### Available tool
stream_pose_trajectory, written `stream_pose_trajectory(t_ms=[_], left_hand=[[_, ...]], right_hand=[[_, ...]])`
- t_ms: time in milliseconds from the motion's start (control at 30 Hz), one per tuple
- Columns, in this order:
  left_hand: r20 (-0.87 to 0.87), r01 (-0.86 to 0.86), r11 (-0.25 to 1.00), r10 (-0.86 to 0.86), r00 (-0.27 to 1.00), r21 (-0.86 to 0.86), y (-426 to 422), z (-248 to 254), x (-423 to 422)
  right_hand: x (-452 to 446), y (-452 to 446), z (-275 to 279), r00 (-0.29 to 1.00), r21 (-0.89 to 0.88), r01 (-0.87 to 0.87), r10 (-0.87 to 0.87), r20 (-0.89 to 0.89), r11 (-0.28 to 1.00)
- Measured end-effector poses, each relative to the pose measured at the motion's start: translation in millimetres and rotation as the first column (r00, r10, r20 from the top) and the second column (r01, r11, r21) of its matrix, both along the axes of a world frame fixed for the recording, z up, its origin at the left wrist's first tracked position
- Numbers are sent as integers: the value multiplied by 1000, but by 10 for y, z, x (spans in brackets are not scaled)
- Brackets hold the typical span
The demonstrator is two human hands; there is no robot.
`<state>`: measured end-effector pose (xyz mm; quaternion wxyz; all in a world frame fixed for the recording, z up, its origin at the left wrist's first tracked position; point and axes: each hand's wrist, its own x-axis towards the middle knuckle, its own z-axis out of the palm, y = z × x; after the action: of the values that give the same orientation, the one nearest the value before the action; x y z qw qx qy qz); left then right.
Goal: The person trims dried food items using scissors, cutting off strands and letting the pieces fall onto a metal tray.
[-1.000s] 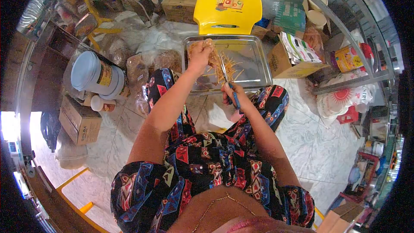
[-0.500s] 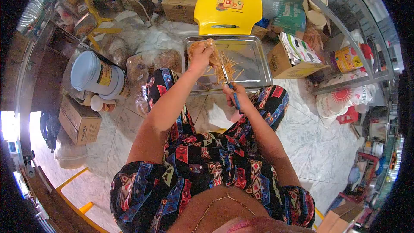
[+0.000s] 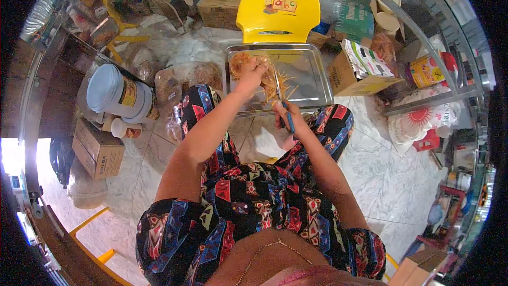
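- Left hand (image 3: 252, 78): clamped on brown bundle (image 3: 239, 63), tray's (image 3: 312, 74) left side.
- Right hand (image 3: 298, 119): gripping scissors (image 3: 290, 123), bundle's right.
- Done: loose strips (image 3: 287, 81), apparently cut, mid-tray.
- Remaining: held bundle.

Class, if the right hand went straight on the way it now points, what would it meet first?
Likely the thin yellowish strips in the tray, just ahead of the right hand and its scissors; depth is unclear, so it might pass above them.
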<state>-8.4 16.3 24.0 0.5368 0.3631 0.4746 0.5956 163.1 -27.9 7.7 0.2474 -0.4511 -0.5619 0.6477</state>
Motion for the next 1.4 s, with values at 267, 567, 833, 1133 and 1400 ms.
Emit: stream_pose_trajectory(t_ms=[267,567,833,1133,1400], left_hand=[[76,-18,1000,18,997,5,13,-28,-19],[74,100,991,-94,993,-93,-70,-55,98],[154,108,991,-94,984,-80,-53,-114,94],[51,189,977,-184,982,-103,-100,-187,158],[150,212,973,-198,969,-87,-79,-212,170]], right_hand=[[21,9,75,993,-46,-15,20,119,999],[-21,7,-17,997,-57,55,-57,-42,997],[0,-16,149,997,-6,50,-50,60,999],[-20,30,-19,988,-112,99,-111,-110,989],[4,30,136,987,-130,150,-142,68,980]])
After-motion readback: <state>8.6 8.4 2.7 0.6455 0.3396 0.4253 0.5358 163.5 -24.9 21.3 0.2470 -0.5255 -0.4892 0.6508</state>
